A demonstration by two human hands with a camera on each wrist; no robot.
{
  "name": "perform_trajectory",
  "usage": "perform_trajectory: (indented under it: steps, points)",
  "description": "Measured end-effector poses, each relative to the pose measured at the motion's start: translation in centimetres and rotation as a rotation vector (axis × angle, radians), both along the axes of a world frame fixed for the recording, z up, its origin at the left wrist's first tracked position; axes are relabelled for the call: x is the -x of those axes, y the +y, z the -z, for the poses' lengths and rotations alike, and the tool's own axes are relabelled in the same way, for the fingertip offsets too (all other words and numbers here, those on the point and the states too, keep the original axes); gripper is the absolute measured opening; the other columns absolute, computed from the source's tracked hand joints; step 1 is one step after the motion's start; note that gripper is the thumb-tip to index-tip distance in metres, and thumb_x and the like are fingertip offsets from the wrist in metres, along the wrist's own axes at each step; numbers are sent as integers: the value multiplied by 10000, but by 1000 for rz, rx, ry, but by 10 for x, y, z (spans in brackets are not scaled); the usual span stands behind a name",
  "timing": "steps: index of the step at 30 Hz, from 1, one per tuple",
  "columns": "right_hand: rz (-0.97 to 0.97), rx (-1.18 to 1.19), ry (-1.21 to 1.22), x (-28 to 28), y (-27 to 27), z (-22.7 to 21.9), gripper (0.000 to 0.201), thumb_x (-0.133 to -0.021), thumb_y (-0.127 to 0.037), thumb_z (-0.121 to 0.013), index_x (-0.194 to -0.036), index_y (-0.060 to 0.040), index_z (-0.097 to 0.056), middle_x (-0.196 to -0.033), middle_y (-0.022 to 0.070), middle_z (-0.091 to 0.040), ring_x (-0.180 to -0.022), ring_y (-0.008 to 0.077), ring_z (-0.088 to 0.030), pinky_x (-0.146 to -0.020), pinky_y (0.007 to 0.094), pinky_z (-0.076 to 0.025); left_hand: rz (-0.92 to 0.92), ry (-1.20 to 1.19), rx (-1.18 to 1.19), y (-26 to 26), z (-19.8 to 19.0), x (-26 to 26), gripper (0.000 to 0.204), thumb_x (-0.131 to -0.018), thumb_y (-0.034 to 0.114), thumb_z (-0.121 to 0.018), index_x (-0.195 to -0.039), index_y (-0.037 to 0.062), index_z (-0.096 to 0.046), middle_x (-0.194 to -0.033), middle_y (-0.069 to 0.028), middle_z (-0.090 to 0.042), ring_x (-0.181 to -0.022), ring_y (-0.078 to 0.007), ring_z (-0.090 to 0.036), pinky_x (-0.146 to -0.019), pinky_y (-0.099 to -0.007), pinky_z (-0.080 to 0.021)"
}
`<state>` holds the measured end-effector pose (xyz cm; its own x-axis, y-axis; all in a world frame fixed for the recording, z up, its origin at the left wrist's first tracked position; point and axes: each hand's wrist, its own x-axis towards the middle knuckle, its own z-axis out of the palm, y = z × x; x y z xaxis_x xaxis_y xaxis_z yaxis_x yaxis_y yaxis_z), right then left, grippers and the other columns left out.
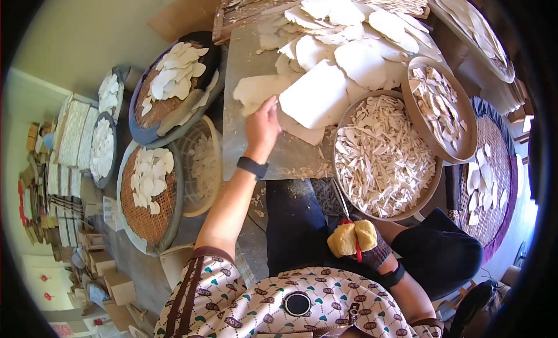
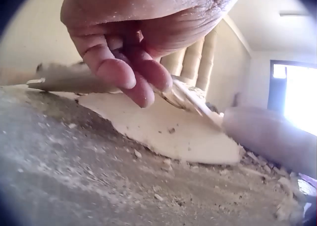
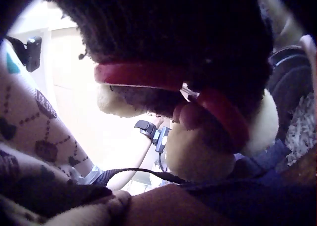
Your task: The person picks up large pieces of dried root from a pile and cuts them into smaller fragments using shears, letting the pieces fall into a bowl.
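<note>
With fingertips at its left edge, my bare left hand (image 1: 263, 128) pinches a broad, thin white slice (image 1: 314, 96) over the metal-topped table. In the left wrist view this slice tilts, raised by the curled fingers (image 2: 143, 92), above another pale slice (image 2: 168, 132) lying flat; the thumb is mostly hidden. My right hand (image 1: 375, 251), in a dark knit glove, grips red-handled scissors (image 1: 358, 245) low over my lap. Yellow foam pads (image 1: 343, 240) cover parts of the handles. The blades point up toward the table, beside a round tray.
A large round tray (image 1: 431, 199) of cut white strips stands at the table's right edge, overlapped by a smaller tray (image 1: 469, 137) of pieces. White slices (image 1: 331, 44) pile up at the back. Woven trays (image 1: 152, 213) and a plastic basket (image 1: 216, 157) stand left; another woven tray (image 1: 497, 181) stands right.
</note>
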<state>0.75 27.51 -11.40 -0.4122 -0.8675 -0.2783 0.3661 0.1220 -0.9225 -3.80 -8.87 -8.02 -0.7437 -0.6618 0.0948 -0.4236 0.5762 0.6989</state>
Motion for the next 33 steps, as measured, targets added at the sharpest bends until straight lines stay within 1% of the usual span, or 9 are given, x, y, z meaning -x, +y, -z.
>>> perform_trajectory:
  steps: [5, 9, 15, 20, 23, 25, 27, 29, 33]
  points:
    - [-120, -36, 378, 14, -8, -33, 386, -719, -192, -708, -1047, -30, -585, -897, 153, -646, -845, 277, -639, -755, 336, -496, -71, 530, -406, -14, -21, -63, 299, -968, 252, -456, -1187, 51, -484, -993, -115, -616, -698, -176, -650, -588, -248, -519]
    - [-19, -16, 100, 10, -13, -43, 361, -775, -205, -710, -1058, -22, -581, -984, 58, -637, -933, 126, -582, -842, 276, -469, -229, 481, -438, -2, -37, -124, 240, -887, 116, -586, -1085, 33, -477, -1045, -104, -548, -881, -169, -602, -712, -271, -522]
    - [32, 105, -65, 4, -4, -16, 259, -852, -128, -632, -1078, -18, -569, -991, 64, -610, -925, 143, -581, -847, 281, -471, -175, 645, -436, 49, -60, -169, 619, -836, -69, -557, -1379, 61, -289, -1237, -117, -487, -1134, -163, -472, -982, -313, -373]
    - [280, 530, -844, -10, -3, 4, 235, -918, -137, -551, -1078, 33, -576, -1050, 125, -635, -947, 222, -624, -853, 367, -511, -96, 534, -697, 100, -72, -170, 708, -839, -101, -492, -1446, 61, -167, -1340, -148, -428, -1201, -206, -445, -1026, -349, -341]
    - [350, 343, -267, -11, -1, 7, 233, -937, -168, -512, -1013, 35, -600, -999, 122, -648, -925, 218, -628, -820, 345, -511, -48, 476, -815, 125, -65, -165, 663, -841, -95, -475, -1431, 36, -202, -1373, -153, -404, -1240, -225, -423, -1044, -370, -327]
    - [434, 558, -637, -17, 0, 18, 240, -940, -179, -509, -1008, 34, -596, -1001, 111, -645, -924, 214, -623, -823, 342, -506, -3, 429, -874, 136, -59, -164, 664, -838, -96, -478, -1428, 30, -203, -1372, -157, -403, -1240, -227, -423, -1048, -372, -324]
    - [277, 190, 113, -25, 11, 45, 400, -892, -199, -582, -1265, -88, -489, -1266, 111, -516, -1193, 238, -480, -1054, 340, -332, 43, 378, -912, 144, -56, -162, 662, -835, -95, -484, -1424, 20, -204, -1368, -161, -406, -1239, -228, -424, -1052, -373, -319]
    - [250, 33, 331, -31, 23, 58, 432, -891, -203, -582, -1291, -87, -467, -1308, 109, -490, -1223, 233, -457, -1077, 333, -307, 84, 329, -930, 151, -57, -160, 658, -833, -92, -491, -1418, 6, -207, -1360, -165, -413, -1237, -228, -426, -1055, -372, -312]
    - [307, 165, 148, -30, 22, 58, 448, -908, -277, -554, -1292, -65, -464, -1305, 109, -499, -1216, 225, -472, -1080, 350, -317, 156, 245, -888, 151, -52, -156, 646, -832, -70, -516, -1406, -15, -225, -1342, -173, -434, -1222, -208, -441, -1045, -344, -321]
